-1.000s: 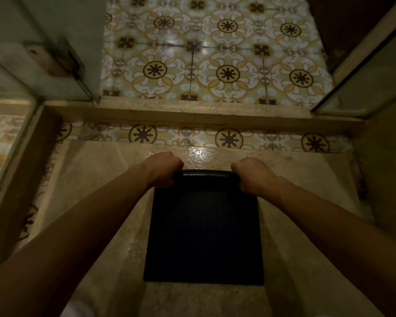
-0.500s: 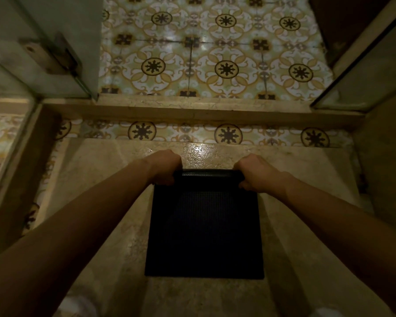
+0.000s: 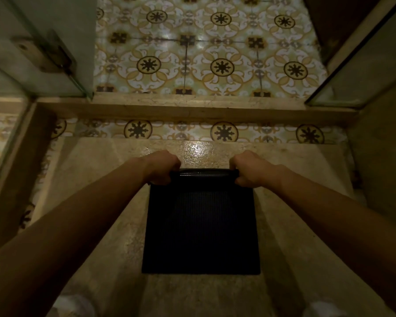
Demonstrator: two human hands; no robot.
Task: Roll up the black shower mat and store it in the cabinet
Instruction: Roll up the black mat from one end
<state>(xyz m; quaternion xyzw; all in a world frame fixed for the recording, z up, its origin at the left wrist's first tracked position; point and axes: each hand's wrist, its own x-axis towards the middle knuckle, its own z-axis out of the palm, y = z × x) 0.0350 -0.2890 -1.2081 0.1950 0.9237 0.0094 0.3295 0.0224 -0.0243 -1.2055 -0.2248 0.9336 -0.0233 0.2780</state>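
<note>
The black shower mat [image 3: 201, 225] lies flat on the beige stone shower floor, its far edge curled into a thin roll [image 3: 204, 173]. My left hand [image 3: 161, 167] grips the left end of that roll, fingers wrapped around it. At the right end, my right hand [image 3: 249, 168] holds the roll the same way. Most of the mat is still flat, stretching back toward me. No cabinet is in view.
A raised stone threshold [image 3: 192, 110] crosses the view beyond the hands, with patterned tile floor [image 3: 204, 53] past it. A glass door with a metal hinge [image 3: 46, 56] stands at left and a glass panel [image 3: 364, 65] at right. The wet stone floor [image 3: 199, 149] shines ahead of the roll.
Both hands have turned the far edge of the mat over toward me, and the roll has grown slightly thicker. The flat part has shortened a little.
</note>
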